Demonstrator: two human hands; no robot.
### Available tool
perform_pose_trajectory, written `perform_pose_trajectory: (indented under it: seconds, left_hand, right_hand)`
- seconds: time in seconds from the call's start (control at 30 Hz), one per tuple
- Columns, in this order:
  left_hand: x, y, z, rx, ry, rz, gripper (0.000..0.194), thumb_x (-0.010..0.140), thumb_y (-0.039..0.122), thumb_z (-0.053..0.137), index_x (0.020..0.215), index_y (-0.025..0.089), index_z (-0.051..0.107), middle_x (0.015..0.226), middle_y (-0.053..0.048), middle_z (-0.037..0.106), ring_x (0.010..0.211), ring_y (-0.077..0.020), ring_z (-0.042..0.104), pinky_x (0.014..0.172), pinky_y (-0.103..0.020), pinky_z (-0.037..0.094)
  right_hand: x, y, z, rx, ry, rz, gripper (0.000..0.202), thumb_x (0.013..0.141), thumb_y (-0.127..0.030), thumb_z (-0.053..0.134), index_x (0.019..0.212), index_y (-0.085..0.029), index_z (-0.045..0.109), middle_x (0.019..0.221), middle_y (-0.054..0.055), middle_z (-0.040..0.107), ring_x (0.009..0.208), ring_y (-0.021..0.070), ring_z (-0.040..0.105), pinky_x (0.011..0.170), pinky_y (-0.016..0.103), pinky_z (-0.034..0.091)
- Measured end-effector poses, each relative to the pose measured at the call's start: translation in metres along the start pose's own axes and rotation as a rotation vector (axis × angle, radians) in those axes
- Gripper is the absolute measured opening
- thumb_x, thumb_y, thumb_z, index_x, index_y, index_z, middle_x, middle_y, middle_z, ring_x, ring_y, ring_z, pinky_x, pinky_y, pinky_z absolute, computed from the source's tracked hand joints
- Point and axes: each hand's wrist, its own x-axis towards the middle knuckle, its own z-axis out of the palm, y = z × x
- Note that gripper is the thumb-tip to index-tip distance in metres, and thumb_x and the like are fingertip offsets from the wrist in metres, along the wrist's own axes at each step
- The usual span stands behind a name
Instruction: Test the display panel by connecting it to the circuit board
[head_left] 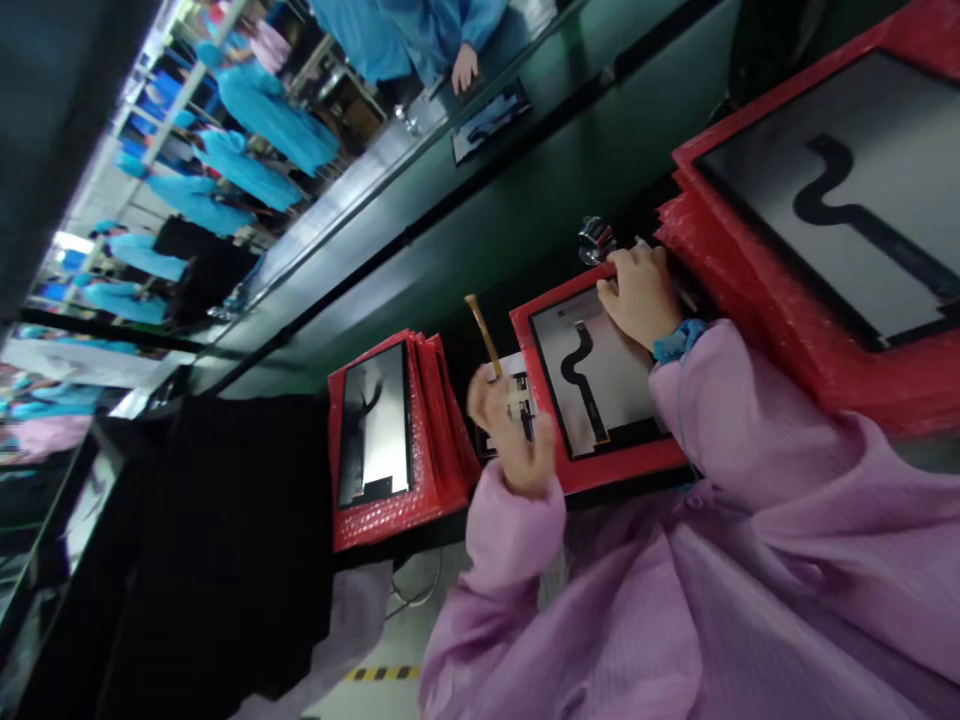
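At the left of the dark bench [480, 250] a stack of red bubble-wrap sleeves [390, 440] lies with a grey panel on top. Just beside it, the person's left hand [510, 425] is closed around a thin tan stick [484, 335], which points upward. Further right, the right hand [641, 295] rests with bent fingers on the top edge of a red tray [544, 400] holding a grey panel with a black cable [581, 375]; whether it grips the edge cannot be seen.
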Motion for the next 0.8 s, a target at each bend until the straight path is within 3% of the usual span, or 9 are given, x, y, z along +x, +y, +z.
perform_pose_trajectory:
  seconds: [0.07, 0.17, 0.4, 0.47, 0.57, 0.67, 0.73, 0.8]
  left_hand:
    - [-0.024, 0.015, 0.005, 0.006, -0.265, 0.086, 0.067, 0.098, 0.051, 0.053, 0.156, 0.025, 0.031, 0.163, -0.019, 0.025, 0.156, -0.0344, 0.021, 0.124, -0.057, 0.026]
    - [-0.050, 0.021, 0.017, 0.051, -0.435, 0.084, 0.076, 0.098, 0.045, 0.057, 0.161, 0.024, 0.021, 0.167, -0.022, 0.016, 0.158, -0.0400, 0.012, 0.120, -0.064, 0.030]
    - [-0.059, 0.013, 0.023, 0.058, -0.440, 0.038, 0.078, 0.097, 0.053, 0.056, 0.161, 0.024, 0.022, 0.168, -0.023, 0.014, 0.159, -0.0417, 0.007, 0.121, -0.070, 0.023]
    - [-0.059, 0.015, 0.022, 0.073, -0.408, -0.016, 0.088, 0.091, 0.055, 0.065, 0.162, 0.027, 0.020, 0.169, -0.023, 0.009, 0.159, -0.0439, 0.001, 0.121, -0.074, 0.018]
    - [-0.060, 0.020, 0.019, 0.072, -0.346, -0.149, 0.114, 0.075, 0.051, 0.084, 0.163, 0.030, 0.013, 0.170, -0.023, 0.001, 0.159, -0.0468, -0.003, 0.120, -0.077, 0.015]
    - [-0.061, 0.018, 0.014, 0.000, -0.231, -0.265, 0.132, 0.063, 0.045, 0.094, 0.162, 0.033, 0.008, 0.169, -0.023, 0.004, 0.157, -0.0461, 0.015, 0.119, -0.070, 0.029]
    - [-0.059, 0.014, 0.009, -0.133, -0.108, -0.355, 0.129, 0.066, 0.045, 0.092, 0.161, 0.037, 0.003, 0.168, -0.022, 0.009, 0.145, -0.0384, 0.043, 0.110, -0.058, 0.048]
    - [-0.055, 0.009, 0.004, -0.288, -0.010, -0.471, 0.118, 0.077, 0.047, 0.083, 0.159, 0.040, -0.001, 0.164, -0.022, 0.021, 0.121, -0.0261, 0.064, 0.096, -0.043, 0.058]
  right_hand:
    - [0.004, 0.007, 0.002, -0.113, 0.011, 0.044, 0.035, 0.092, -0.023, 0.056, 0.118, 0.000, 0.060, 0.129, 0.027, 0.057, 0.130, 0.0394, 0.046, 0.113, 0.058, 0.035]
    - [0.008, 0.009, 0.005, -0.132, 0.013, 0.060, 0.032, 0.094, -0.020, 0.050, 0.114, 0.001, 0.064, 0.129, 0.027, 0.056, 0.129, 0.0386, 0.046, 0.112, 0.056, 0.038]
    - [0.019, 0.005, 0.003, 0.090, -0.024, 0.085, 0.025, 0.091, -0.006, 0.041, 0.102, -0.010, 0.064, 0.119, 0.019, 0.062, 0.120, 0.0299, 0.052, 0.109, 0.047, 0.042]
    - [0.017, 0.002, -0.007, 0.214, -0.022, 0.078, 0.023, 0.095, -0.009, 0.039, 0.106, -0.014, 0.059, 0.110, 0.014, 0.064, 0.109, 0.0245, 0.057, 0.104, 0.042, 0.046]
    - [0.007, -0.006, -0.027, 0.561, -0.026, -0.081, 0.011, 0.099, -0.024, 0.046, 0.108, -0.021, 0.051, 0.106, 0.006, 0.062, 0.095, 0.0181, 0.059, 0.092, 0.034, 0.051]
    - [-0.005, -0.013, -0.041, 0.875, -0.001, -0.207, 0.019, 0.095, -0.033, 0.056, 0.109, -0.024, 0.046, 0.111, 0.004, 0.059, 0.098, 0.0173, 0.059, 0.091, 0.033, 0.051]
    - [-0.009, -0.017, -0.044, 0.929, 0.026, -0.166, 0.021, 0.096, -0.038, 0.055, 0.110, -0.025, 0.046, 0.110, 0.004, 0.058, 0.100, 0.0177, 0.059, 0.091, 0.034, 0.051]
    - [-0.009, -0.018, -0.042, 0.946, 0.043, -0.085, 0.024, 0.096, -0.042, 0.054, 0.110, -0.025, 0.045, 0.108, 0.004, 0.057, 0.101, 0.0181, 0.058, 0.090, 0.035, 0.052]
